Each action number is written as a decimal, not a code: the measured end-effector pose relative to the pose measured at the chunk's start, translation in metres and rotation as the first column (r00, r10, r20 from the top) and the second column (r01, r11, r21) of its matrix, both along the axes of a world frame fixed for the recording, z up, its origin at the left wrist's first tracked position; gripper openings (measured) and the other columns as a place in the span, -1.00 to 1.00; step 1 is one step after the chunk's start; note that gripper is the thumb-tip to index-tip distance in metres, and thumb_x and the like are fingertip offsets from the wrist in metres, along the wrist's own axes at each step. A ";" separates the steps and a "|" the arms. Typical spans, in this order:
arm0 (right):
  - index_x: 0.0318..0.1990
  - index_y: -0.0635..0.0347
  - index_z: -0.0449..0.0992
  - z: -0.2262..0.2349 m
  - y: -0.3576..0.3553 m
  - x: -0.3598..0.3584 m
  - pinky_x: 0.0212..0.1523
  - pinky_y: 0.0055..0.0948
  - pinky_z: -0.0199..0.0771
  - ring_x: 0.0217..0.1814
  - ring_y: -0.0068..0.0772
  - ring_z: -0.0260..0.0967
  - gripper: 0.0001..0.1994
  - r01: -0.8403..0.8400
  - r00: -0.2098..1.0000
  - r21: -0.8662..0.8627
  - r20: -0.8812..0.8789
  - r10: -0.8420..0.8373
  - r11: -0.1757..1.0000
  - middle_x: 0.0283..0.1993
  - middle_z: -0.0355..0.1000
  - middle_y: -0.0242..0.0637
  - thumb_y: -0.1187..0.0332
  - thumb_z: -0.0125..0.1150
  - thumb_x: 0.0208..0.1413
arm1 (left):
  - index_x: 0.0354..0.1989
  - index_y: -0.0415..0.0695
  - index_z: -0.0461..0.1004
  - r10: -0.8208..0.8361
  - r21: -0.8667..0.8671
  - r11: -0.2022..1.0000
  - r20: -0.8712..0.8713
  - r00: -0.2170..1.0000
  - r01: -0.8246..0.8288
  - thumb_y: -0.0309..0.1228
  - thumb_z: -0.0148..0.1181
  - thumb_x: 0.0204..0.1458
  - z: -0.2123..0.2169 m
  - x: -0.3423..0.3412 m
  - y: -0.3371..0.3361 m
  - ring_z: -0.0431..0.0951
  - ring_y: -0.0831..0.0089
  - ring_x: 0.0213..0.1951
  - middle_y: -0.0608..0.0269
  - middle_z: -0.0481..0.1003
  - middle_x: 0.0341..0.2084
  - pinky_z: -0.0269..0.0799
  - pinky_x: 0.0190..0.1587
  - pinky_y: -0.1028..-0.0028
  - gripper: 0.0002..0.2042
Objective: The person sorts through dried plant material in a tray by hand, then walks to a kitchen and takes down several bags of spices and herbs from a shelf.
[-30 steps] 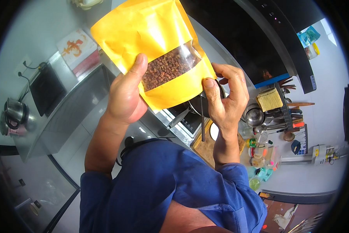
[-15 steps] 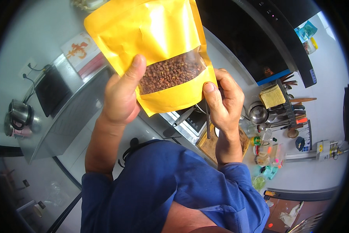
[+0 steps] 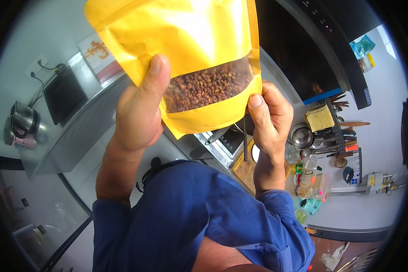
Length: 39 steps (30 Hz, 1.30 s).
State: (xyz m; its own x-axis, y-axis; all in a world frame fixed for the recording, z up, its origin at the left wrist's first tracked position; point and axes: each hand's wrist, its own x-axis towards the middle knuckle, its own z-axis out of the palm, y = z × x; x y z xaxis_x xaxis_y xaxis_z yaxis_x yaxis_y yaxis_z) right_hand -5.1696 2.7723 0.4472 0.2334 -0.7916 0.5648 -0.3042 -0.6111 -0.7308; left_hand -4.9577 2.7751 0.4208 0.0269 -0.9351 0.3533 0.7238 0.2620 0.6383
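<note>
— How many pouches is the person holding up?

— One: a glossy yellow stand-up pouch with a clear window (image 3: 190, 59), filling the upper middle of the frame. Behind the window a mass of small reddish-brown kernels (image 3: 206, 86) is showing, too many to count.

— And the hands?

— Two, both gripping it. The left hand (image 3: 138, 115) is curling around the pouch's left edge, thumb pressing flat on the front beside the window, its fingers hidden behind. The right hand (image 3: 272, 118) is pinching the lower right corner, thumb on the front, fingers folded behind.

— What is lying around them?

— One blue short-sleeved shirt (image 3: 199, 226) is covering the lower middle. At the left edge one steel kettle (image 3: 22, 120) is sitting on a grey counter (image 3: 77, 131), with one black flat appliance (image 3: 63, 93) near it in the upper left. One wooden cutting board (image 3: 247, 170) is peeking out below the right wrist. At the right, one yellow sponge-like block (image 3: 319, 118) and one small steel pot (image 3: 302, 137) are resting among hanging utensils I cannot count reliably.
</note>
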 end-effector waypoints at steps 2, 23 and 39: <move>-0.22 0.41 0.51 0.001 0.001 0.003 -0.31 -0.55 0.34 -0.38 -0.55 0.34 -0.78 -0.015 1.000 -0.008 0.005 0.015 1.000 -0.40 0.45 -0.29 0.35 0.18 0.21 | 0.35 -0.21 0.08 -0.002 -0.005 1.000 -0.021 1.000 0.002 -0.06 -0.18 0.33 -0.001 0.002 0.004 0.33 0.26 0.25 0.11 0.28 0.25 0.25 0.29 0.22 -0.44; -0.32 0.32 0.54 0.017 -0.017 0.007 -0.40 -0.46 0.37 -0.46 -0.41 0.40 -0.89 0.035 0.995 -0.085 -0.095 -0.043 0.996 -0.49 0.43 -0.24 0.44 0.26 0.08 | 0.18 -0.25 0.30 -0.182 -0.048 0.982 -0.038 0.983 0.180 -0.64 0.28 -0.01 -0.011 -0.006 -0.027 0.48 0.39 0.05 0.18 0.45 0.02 0.38 0.17 0.36 -0.48; 0.22 0.51 0.23 -0.006 -0.005 -0.020 -0.04 -0.14 0.51 -0.03 0.18 0.42 -0.22 0.429 0.753 -0.636 -0.141 -0.643 0.641 0.10 0.34 0.23 0.30 0.37 -0.20 | 0.19 -0.40 0.25 0.084 -0.494 0.854 0.439 0.895 0.162 -0.01 0.18 0.14 0.000 -0.098 -0.037 0.31 0.19 0.17 -0.06 0.25 0.17 0.21 0.21 0.28 -0.32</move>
